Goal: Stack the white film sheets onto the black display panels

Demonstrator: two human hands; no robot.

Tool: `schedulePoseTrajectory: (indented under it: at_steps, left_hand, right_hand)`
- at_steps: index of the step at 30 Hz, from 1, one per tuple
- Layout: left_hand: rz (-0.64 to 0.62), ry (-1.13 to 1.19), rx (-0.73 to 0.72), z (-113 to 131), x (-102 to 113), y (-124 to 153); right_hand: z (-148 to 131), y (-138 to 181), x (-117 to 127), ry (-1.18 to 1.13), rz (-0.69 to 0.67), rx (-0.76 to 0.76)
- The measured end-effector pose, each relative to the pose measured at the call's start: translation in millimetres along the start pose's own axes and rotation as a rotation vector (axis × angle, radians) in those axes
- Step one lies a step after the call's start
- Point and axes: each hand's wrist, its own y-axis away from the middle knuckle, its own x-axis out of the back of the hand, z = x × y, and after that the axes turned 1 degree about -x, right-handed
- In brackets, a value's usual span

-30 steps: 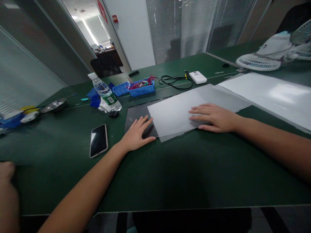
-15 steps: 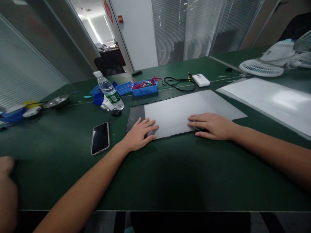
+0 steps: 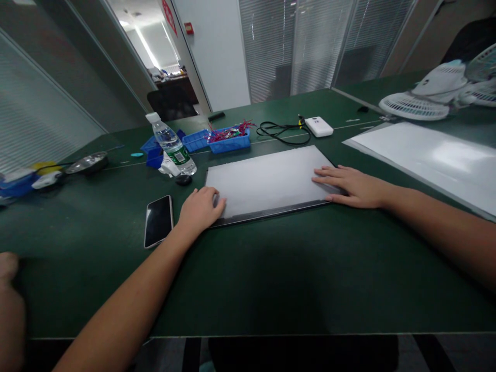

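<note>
A white translucent sheet (image 3: 267,178) lies on a thin dark-edged panel (image 3: 271,211) whose front border shows as a dark strip. My left hand (image 3: 199,209) rests at the left edge of the sheet, its fingers bent and its thumb apart from them. At the right end, my right hand (image 3: 354,187) lies palm down with fingers stretched out over the sheet and the panel's right edge. The undersides of both hands are hidden.
A phone (image 3: 158,221) lies left of my left hand. Behind are a water bottle (image 3: 172,144), a blue tray (image 3: 229,143) of red wires, a black cable (image 3: 284,133) and a white box (image 3: 319,126). White sheets (image 3: 430,155) lie right. Another person's hand (image 3: 8,266) shows left.
The white sheet has shifted left over the panel, covering its dark left end and leaving a dark strip in front. My left hand has moved left, my right hand right and slightly farther away.
</note>
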Motion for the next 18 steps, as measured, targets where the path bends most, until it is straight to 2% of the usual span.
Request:
schedulePoseTrajectory:
  at_steps: [3,7,10,14,18]
  left_hand:
    - [0.009,0.015,0.005,-0.6,-8.7,0.4]
    - [0.04,0.052,0.1,-4.7,-24.9,-1.0]
    - [0.002,0.084,0.153,-9.0,-30.9,-3.3]
    - [-0.037,0.063,0.156,-7.4,-24.6,-3.7]
    - [-0.054,0.024,0.165,2.3,-7.6,0.3]
  right_hand:
    - [-8.8,-4.2,-1.2,0.01,0.012,0.051]
    - [-16.8,-8.4,1.6,-0.013,0.023,0.095]
    - [-15.5,-7.6,2.6,-0.028,0.029,0.092]
    - [-10.0,-4.4,-2.1,-0.003,0.07,0.03]
    - [-6.3,-2.7,-5.2,0.01,0.035,0.013]
